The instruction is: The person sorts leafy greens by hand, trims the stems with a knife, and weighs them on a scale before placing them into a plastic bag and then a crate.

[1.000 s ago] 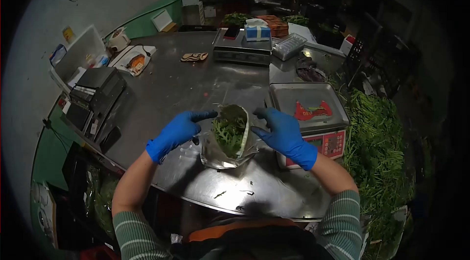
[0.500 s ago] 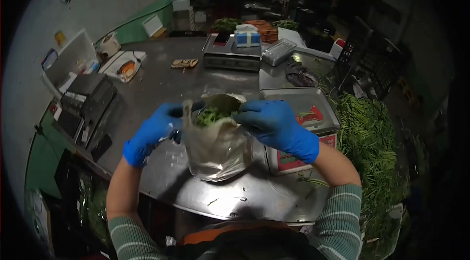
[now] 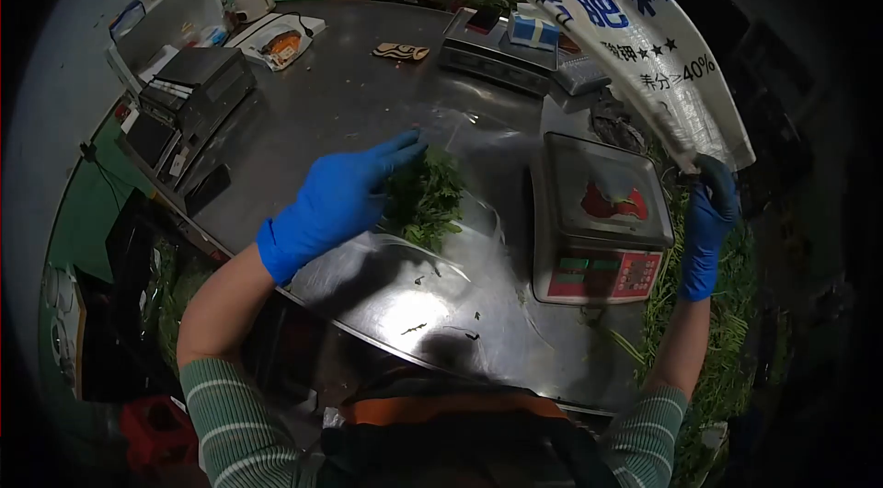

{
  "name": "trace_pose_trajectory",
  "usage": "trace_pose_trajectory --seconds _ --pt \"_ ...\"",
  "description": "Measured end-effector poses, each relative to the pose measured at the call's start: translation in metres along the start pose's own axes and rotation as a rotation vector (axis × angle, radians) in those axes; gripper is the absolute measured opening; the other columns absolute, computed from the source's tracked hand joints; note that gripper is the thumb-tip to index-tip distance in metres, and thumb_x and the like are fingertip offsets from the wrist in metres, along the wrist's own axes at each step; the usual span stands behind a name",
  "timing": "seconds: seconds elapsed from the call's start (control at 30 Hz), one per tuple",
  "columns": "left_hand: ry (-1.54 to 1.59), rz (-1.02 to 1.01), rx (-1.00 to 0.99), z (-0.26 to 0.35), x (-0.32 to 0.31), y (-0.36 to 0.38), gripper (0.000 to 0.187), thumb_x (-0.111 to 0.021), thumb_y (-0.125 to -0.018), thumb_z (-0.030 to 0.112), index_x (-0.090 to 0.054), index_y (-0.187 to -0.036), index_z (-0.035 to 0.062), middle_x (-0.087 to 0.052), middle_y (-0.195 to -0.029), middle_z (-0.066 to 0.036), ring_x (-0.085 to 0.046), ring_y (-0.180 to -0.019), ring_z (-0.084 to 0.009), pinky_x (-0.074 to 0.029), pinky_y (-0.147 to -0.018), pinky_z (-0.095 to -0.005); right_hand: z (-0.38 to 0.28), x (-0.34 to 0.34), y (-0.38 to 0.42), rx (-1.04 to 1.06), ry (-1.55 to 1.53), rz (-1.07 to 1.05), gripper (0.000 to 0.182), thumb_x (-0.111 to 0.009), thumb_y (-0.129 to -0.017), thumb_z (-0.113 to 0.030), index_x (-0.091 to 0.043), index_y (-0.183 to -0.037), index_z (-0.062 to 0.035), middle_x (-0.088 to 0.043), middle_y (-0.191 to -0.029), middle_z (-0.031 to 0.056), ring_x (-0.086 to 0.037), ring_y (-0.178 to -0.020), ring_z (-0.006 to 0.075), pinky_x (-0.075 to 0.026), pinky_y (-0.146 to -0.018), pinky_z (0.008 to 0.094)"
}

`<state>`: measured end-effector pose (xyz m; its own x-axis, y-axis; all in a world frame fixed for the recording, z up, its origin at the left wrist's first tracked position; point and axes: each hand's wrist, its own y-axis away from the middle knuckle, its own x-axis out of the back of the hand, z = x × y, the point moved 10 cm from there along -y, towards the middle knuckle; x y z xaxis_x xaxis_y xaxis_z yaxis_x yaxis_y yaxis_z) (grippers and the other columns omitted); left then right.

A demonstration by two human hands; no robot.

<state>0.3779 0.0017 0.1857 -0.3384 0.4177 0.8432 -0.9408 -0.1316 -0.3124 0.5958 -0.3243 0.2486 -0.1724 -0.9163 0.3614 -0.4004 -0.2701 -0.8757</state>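
Left hand (image 3: 336,194)'s well off to the left of the scale (image 3: 602,221), fingers (image 3: 394,152) stretched out roughly its way. Right hand (image 3: 714,203)'s on the scale's right, fingers curled tight, wrist pretty much straight with the forearm (image 3: 688,341).

Noted blue on left glove (image 3: 336,189) and right glove (image 3: 710,203); green on leaves (image 3: 432,203). Recorded white with blue and black lettering (image 3: 602,10) on bag (image 3: 685,106). Logged green with white stripes on sleeves (image 3: 241,424), red on keypad (image 3: 636,273).

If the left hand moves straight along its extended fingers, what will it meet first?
The left hand would probably meet the far scale across the table; depth is unclear, so it may first brush the greens beside its fingers.
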Motion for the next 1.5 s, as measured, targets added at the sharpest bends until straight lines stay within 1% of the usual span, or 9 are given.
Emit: trace_pose_trajectory --seconds 0.17,0.23,0.33,0.4,0.57,0.8,0.87,1.1,1.5 --pt "-0.007 -0.592 -0.210 -0.018 -0.123 0.113 0.051 -0.058 -0.075 0.028 -0.043 -0.124 0.0232 -0.038 -0.129 -0.010 -0.061 -0.072 -0.0261 -0.050 -0.062 -0.0318 0.041 -0.100 0.111 -0.105 0.491 -0.657 0.030 -0.053 -0.070 -0.008 -0.054 -0.100 -0.0106 -0.054 -0.084 0.0138 -0.055 -0.070 0.0337 -0.045 -0.058 0.0408" --pt "0.281 -0.453 0.077 -0.043 -0.105 0.111 0.054 -0.058 -0.074 0.034 -0.043 -0.123 0.0178 -0.041 -0.126 -0.014 -0.059 -0.086 -0.0294 -0.049 -0.071 -0.0337 -0.009 -0.130 0.139 -0.232 0.338 -0.781 0.029 -0.055 -0.075 -0.020 -0.056 -0.103 -0.0108 -0.057 -0.087 0.0141 -0.057 -0.074 0.0318 -0.045 -0.064 0.0409" --pt "-0.027 0.020 -0.072 -0.027 -0.064 0.071 0.057 -0.060 -0.072 0.036 -0.043 -0.122 0.0124 -0.040 -0.125 -0.016 -0.047 -0.106 -0.0330 -0.041 -0.086 -0.0395 -0.086 -0.218 0.234 -0.240 -0.168 -1.080 0.023 -0.054 -0.077 -0.028 -0.063 -0.092 -0.0127 -0.060 -0.088 0.0095 -0.058 -0.080 0.0282 -0.047 -0.068 0.0365" --pt "-0.102 -0.109 -0.177 -0.015 -0.119 0.068 0.060 -0.062 -0.070 0.037 -0.043 -0.121 0.0113 -0.040 -0.125 -0.016 -0.040 -0.112 -0.0342 -0.035 -0.091 -0.0423 -0.141 -0.260 0.280 -0.095 -0.188 -1.256 0.023 -0.052 -0.078 -0.029 -0.061 -0.085 -0.0093 -0.058 -0.081 0.0108 -0.057 -0.074 0.0296 -0.045 -0.063 0.0400" --pt "-0.472 -0.370 -0.304 -0.032 -0.189 0.083 0.067 -0.066 -0.064 0.041 -0.045 -0.120 0.0095 -0.039 -0.125 -0.016 -0.033 -0.118 -0.0338 -0.028 -0.096 -0.0437 -0.157 -0.285 0.331 -0.064 -0.167 -1.182 0.021 -0.043 -0.084 -0.020 -0.057 -0.090 -0.0070 -0.056 -0.076 0.0152 -0.056 -0.066 0.0288 -0.044 -0.052 0.0410" --pt "0.427 -0.072 0.193 -0.087 -0.120 0.091 0.049 -0.061 -0.071 0.023 -0.049 -0.116 0.0071 -0.039 -0.125 -0.018 -0.037 -0.116 -0.0333 -0.031 -0.095 -0.0406 -0.164 -0.252 0.339 0.113 -0.209 -1.205 0.021 -0.043 -0.081 -0.017 -0.055 -0.094 -0.0054 -0.055 -0.075 0.0126 -0.056 -0.067 0.0281 -0.045 -0.054 0.0404" --pt "-0.302 -0.027 0.078 -0.085 -0.104 0.098 0.054 -0.058 -0.070 0.015 -0.043 -0.121 0.0083 -0.037 -0.128 -0.017 -0.035 -0.117 -0.0354 -0.028 -0.097 -0.0430 -0.160 -0.248 0.331 0.074 -0.242 -1.172 0.023 -0.045 -0.083 -0.023 -0.055 -0.080 -0.0018 -0.056 -0.068 0.0143 -0.055 -0.059 0.0296 -0.043 -0.049 0.0417" --pt "-0.357 -0.494 -0.532 0.005 -0.194 0.143 0.065 -0.056 -0.067 0.021 -0.035 -0.128 0.0148 -0.033 -0.132 -0.011 -0.035 -0.119 -0.0293 -0.024 -0.098 -0.0468 -0.170 -0.254 0.328 0.194 -0.180 -1.232 0.010 -0.047 -0.074 -0.011 -0.055 -0.075 -0.0051 -0.055 -0.069 0.0124 -0.058 -0.062 0.0280 -0.044 -0.048 0.0401" --pt "-0.183 -0.477 -0.419 -0.031 -0.223 0.148 0.040 -0.048 -0.080 0.026 -0.047 -0.120 0.0216 -0.040 -0.128 -0.007 -0.036 -0.119 -0.0293 -0.022 -0.098 -0.0457 -0.169 -0.259 0.336 0.155 -0.280 -1.202 0.009 -0.050 -0.068 -0.012 -0.053 -0.069 -0.0034 -0.053 -0.058 0.0133 -0.054 -0.051 0.0307 -0.043 -0.044 0.0411"
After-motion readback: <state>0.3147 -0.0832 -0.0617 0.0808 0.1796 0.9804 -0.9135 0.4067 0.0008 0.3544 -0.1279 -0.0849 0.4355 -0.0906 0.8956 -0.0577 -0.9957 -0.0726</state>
